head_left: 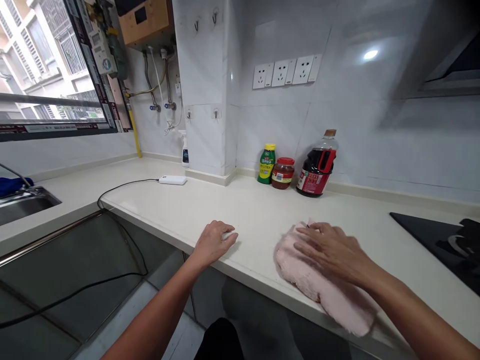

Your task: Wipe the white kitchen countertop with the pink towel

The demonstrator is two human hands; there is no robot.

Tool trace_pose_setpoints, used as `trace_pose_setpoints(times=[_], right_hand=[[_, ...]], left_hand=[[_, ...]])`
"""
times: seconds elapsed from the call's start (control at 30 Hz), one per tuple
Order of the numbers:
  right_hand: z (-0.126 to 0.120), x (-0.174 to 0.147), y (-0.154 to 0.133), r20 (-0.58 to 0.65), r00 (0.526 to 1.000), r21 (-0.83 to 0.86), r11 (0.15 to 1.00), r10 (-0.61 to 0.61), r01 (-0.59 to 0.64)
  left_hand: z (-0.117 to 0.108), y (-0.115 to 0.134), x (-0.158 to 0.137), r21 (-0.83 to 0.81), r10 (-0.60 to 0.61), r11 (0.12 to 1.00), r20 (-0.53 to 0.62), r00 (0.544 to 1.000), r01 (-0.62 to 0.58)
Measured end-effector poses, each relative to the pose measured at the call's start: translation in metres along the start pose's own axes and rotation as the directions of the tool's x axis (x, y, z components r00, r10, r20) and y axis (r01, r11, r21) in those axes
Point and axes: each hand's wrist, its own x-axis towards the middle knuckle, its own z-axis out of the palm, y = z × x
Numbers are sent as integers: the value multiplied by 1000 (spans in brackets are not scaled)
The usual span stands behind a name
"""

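Note:
A pale pink cloth [300, 270] lies bunched on the white countertop [247, 215], its near end reaching over the front edge. My right hand [332, 247] rests on top of the cloth with fingers stretched out and spread. To the left, my left hand [215, 242] is at the counter's front edge, its fingers bent and the thumb apart from them. A whitish patch shows in the gap between thumb and fingers; it looks like the counter behind.
Along the wall stand a green squeeze bottle [266, 164], a red-lidded jar [283, 173] and a large dark sauce bottle [317, 167]. A black cooktop [431, 245] is at right. A white device [172, 180] trails a black cable [123, 185]. A sink [33, 202] is far left.

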Motion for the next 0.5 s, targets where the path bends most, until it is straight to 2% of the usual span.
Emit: trace_pose_setpoints(times=[0.1, 0.17, 0.23, 0.3, 0.4, 0.5], right_hand=[[17, -2, -13, 138, 981, -16, 990, 139, -138], [24, -1, -36, 205, 968, 13, 988, 147, -153], [28, 7, -66, 222, 975, 103, 993, 29, -53], [32, 21, -99, 197, 967, 202, 972, -160, 120], [40, 54, -141, 144, 900, 268, 892, -412, 365], [47, 90, -157, 121, 837, 273, 829, -533, 488]], left_hand=[[1, 4, 0, 20, 2, 1000, 2, 1000, -2], [3, 4, 1, 25, 14, 1000, -11, 1000, -14], [5, 3, 2, 7, 37, 999, -61, 997, -36], [6, -1, 3, -16, 61, 998, -147, 987, -64], [5, -9, 4, -30, 51, 998, -226, 973, -59], [3, -14, 6, -32, -35, 999, -199, 979, 29]])
